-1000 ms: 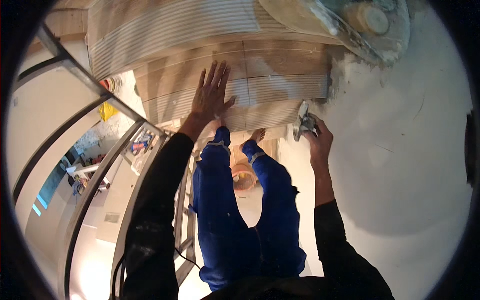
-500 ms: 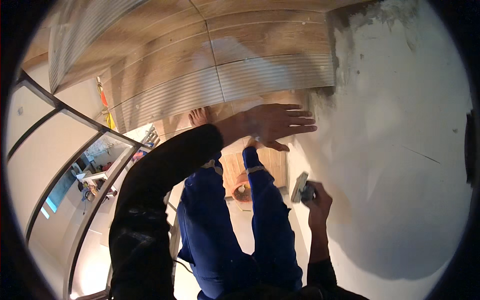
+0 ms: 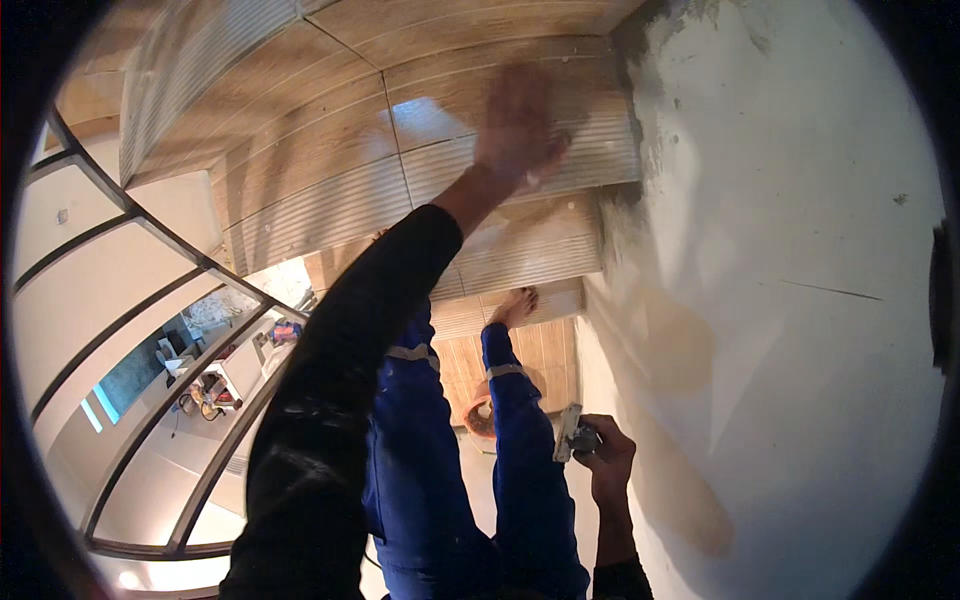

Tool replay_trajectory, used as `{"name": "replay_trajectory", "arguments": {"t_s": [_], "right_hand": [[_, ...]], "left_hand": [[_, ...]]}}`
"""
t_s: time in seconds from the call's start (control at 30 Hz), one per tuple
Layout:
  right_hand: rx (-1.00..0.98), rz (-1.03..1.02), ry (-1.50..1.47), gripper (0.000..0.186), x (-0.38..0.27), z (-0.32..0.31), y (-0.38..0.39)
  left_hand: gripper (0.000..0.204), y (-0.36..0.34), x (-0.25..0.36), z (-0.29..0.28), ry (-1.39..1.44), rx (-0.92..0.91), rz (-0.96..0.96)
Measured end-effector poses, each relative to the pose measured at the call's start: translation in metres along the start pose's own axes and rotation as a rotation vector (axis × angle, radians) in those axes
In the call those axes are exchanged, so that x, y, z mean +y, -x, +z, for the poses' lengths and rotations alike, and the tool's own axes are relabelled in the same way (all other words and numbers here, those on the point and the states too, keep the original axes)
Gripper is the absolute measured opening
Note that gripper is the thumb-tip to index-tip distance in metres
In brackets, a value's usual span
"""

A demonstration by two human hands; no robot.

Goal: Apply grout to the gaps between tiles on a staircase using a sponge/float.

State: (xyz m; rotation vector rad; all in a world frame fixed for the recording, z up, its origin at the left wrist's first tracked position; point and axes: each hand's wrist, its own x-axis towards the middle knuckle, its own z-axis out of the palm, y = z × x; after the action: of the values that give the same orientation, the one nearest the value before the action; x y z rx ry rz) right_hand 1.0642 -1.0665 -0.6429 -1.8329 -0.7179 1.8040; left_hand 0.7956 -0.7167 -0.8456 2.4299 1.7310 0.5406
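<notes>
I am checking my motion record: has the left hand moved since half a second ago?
Yes, forward: the left hand, earlier below the ribbed stair edge in the picture, now overlaps it.

An indoor staircase in a building being finished or renovated: wood-look tiled steps [image 3: 310, 115] with ribbed edges run beside a pale wall [image 3: 810, 400] smeared with grey mortar [image 3: 645, 85], a metal railing [image 3: 207, 263] borders the other side, and a reddish bucket [image 3: 478, 417] stands below.
</notes>
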Motion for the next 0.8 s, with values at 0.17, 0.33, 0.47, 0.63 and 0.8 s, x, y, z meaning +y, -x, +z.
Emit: {"name": "replay_trajectory", "arguments": {"t_s": [0.17,0.33,0.47,0.63,0.8], "right_hand": [[-0.026,-0.025,-0.050,0.058,0.011,-0.010,-0.002],[0.007,-0.058,-0.005,0.057,0.009,-0.030,0.006],[0.109,0.038,-0.144,0.061,0.008,-0.040,0.006],[0.058,-0.010,-0.061,0.056,-0.002,-0.017,-0.001],[0.169,0.020,-0.168,0.056,-0.002,-0.032,-0.003]], "left_hand": [[0.101,-0.050,0.039,0.042,-0.020,0.202,-0.391],[0.047,-0.040,0.031,0.038,0.571,-0.084,0.082],[0.021,-0.055,0.034,0.007,0.508,0.081,-0.195],[0.074,-0.049,0.067,0.053,-0.012,0.091,-0.061],[0.011,0.131,0.116,0.003,0.879,-0.573,0.190]]}}
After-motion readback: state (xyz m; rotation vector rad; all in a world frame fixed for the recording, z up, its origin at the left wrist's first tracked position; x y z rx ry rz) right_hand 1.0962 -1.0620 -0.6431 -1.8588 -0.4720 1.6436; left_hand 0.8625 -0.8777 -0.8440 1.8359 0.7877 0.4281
